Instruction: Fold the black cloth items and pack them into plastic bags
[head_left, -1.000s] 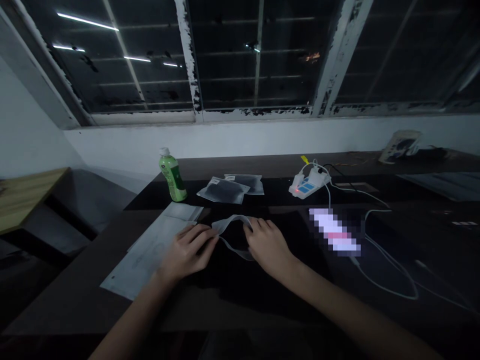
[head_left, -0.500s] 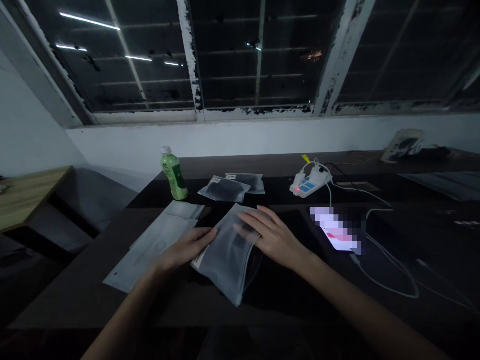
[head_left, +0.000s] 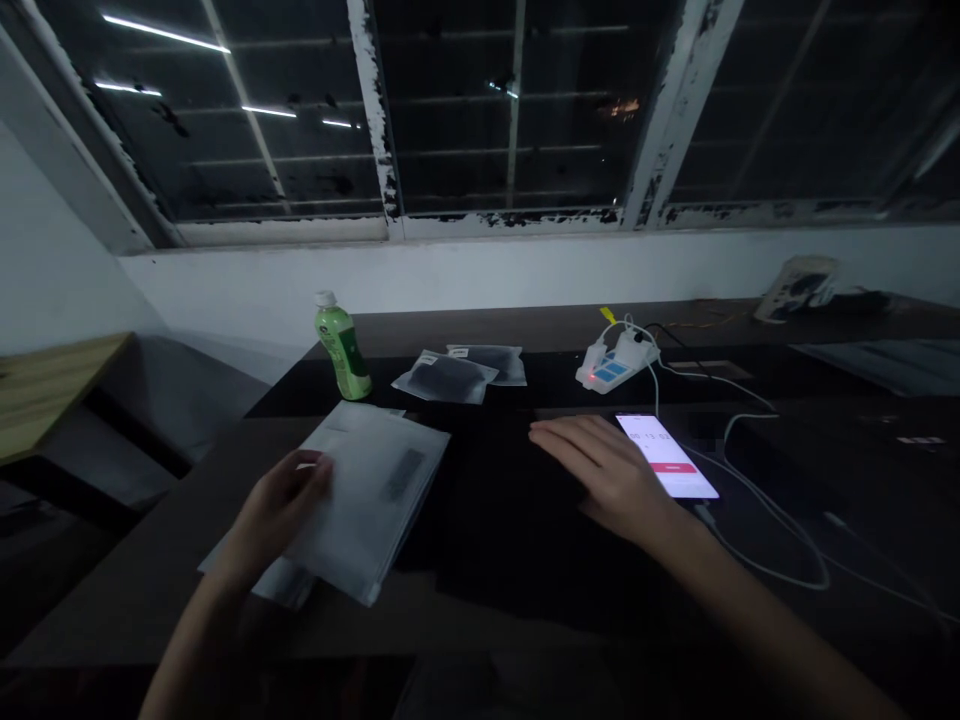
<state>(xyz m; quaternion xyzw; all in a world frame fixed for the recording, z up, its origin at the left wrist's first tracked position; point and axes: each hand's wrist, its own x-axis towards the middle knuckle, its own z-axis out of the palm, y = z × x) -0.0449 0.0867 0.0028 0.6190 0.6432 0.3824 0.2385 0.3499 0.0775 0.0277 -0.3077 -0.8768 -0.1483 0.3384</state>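
A frosted plastic zip bag (head_left: 375, 490) with a dark printed patch lies over other pale bags at the left of the desk. My left hand (head_left: 281, 505) is closed at its left edge, thumb and fingers pinching it. My right hand (head_left: 611, 475) holds nothing; its fingers stretch leftward, palm down, over a very dark area of the desk, and whether it touches the surface I cannot tell. Just beyond that hand lies a lit phone (head_left: 675, 470) with a red button on its screen.
Two flat bags with dark contents (head_left: 446, 378) lie farther back. A green bottle (head_left: 343, 350) stands at the back left. A white power strip (head_left: 611, 370) with plugs sits at the back right, and white cables (head_left: 787, 550) loop around the phone. A window (head_left: 510, 120) rises behind the desk.
The zip bag has moved left onto the other pale bags with my left hand. My right hand has let go of it and moved right, towards the phone.
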